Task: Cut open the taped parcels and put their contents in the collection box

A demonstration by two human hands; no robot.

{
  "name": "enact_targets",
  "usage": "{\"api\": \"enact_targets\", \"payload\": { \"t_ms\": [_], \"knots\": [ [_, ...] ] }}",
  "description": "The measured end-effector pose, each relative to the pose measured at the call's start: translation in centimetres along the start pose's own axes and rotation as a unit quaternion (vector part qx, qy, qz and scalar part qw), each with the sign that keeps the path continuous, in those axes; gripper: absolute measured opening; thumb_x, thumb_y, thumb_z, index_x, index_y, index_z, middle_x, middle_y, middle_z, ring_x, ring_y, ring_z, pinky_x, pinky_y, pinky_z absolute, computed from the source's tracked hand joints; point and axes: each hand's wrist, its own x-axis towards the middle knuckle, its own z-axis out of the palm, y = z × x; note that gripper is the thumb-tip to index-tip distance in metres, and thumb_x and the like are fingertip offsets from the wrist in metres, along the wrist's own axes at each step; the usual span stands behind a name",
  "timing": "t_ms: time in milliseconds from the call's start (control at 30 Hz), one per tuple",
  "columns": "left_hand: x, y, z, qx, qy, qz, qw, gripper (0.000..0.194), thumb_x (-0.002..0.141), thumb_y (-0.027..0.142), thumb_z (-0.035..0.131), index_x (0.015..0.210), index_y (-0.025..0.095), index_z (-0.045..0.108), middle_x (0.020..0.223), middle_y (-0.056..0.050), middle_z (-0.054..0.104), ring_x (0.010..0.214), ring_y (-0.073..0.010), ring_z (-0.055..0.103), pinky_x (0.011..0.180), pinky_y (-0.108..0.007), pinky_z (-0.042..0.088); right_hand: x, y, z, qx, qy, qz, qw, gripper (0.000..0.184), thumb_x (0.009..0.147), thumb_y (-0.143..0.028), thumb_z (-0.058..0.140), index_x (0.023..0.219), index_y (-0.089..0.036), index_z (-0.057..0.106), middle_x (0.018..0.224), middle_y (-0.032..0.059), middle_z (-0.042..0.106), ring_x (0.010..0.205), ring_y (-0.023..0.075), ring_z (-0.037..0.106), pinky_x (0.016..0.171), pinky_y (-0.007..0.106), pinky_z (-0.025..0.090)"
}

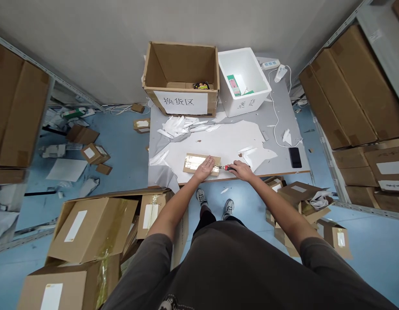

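Note:
A small flat cardboard parcel (197,162) wrapped in shiny tape lies near the front edge of the grey table (283,116). My left hand (205,168) presses flat on its right half, fingers stretched out. My right hand (241,169) is closed round a red-handled box cutter (228,167) whose tip points left at the parcel's right end. A large white sheet (225,142) lies under the parcel.
At the table's back stand an open labelled cardboard box (182,77) and a white foam box (244,82). Torn white paper scraps (180,125), a black phone (295,156) and a white cable lie on the table. Cardboard boxes (89,228) crowd the blue floor; shelves of cartons flank both sides.

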Motion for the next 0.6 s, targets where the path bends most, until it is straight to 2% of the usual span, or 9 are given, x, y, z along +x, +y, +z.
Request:
{"api": "enact_targets", "payload": {
  "t_ms": [367,600],
  "knots": [
    [0.0,-0.3,0.3,-0.026,0.016,-0.001,1.000,0.055,0.104,0.008,0.039,0.157,0.006,0.053,0.158,-0.023,0.059,0.160,-0.0288,0.040,0.132,-0.056,0.040,0.2,-1.2,0.9,0.008,0.013,0.016,1.000,0.044,0.114,-0.050,0.043,0.141,-0.027,0.070,0.116,0.0127,0.065,0.109,0.0285,0.057,0.087,0.034,0.044],
    [-0.1,-0.1,0.2,-0.034,0.014,-0.014,0.999,0.052,0.106,0.010,0.042,0.157,0.008,0.054,0.159,-0.023,0.058,0.160,-0.0295,0.041,0.133,-0.056,0.038,-0.2,-0.6,0.9,0.016,0.018,0.010,1.000,0.047,0.115,-0.051,0.041,0.142,-0.025,0.070,0.117,0.0133,0.066,0.110,0.0290,0.056,0.089,0.035,0.044]
  ]
}}
